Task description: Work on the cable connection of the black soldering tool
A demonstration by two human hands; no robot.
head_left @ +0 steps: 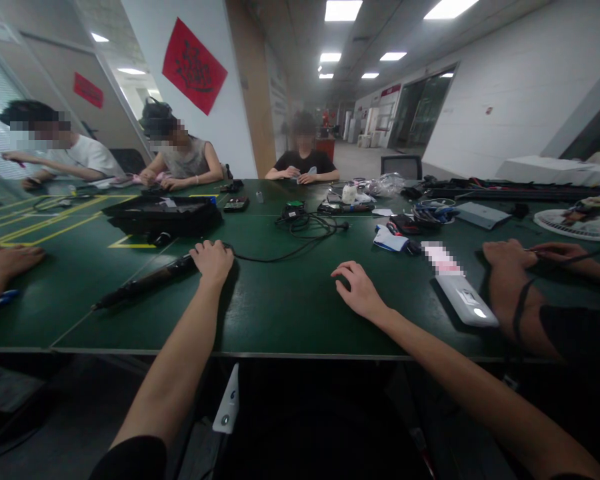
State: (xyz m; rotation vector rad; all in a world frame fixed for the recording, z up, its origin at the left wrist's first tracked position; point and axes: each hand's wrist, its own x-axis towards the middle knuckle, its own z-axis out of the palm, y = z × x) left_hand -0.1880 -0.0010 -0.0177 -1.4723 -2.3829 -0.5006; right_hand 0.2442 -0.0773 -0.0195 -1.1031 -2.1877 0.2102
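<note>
Head view: the green bench (280, 307) spans the middle, with a person in a dark shirt (313, 162) seated at its far side; both of the wearer's forearms cross its near edge, the left forearm (180, 353) rising steeply from the lower left, the right forearm (445, 363) slanting long and low from the lower right; a neighbour's arm (513, 303) rests at the far right, next to a white box (466, 300); a black case (180, 223) stands beyond the tool and to its left.

The black tool (150, 279) lies aslant on the bench, its thin tip towards the near edge at the left, its back end under the left hand (213, 261); that hand is palm down, wrist nearly straight, fingers bent over the tool; their undersides are hidden, so I cannot tell whether they clamp it.

The right hand (359, 290) rests on the bench well apart from the tool, turned inward; its fingers are loosely curved, thumb and forefinger apart with bench showing between.

A black cord (280, 258) runs from the left hand towards a coil near the middle; a blue-and-white packet (391, 239) lies beyond the right hand, and a small plug (345, 226) lies to the packet's left.
</note>
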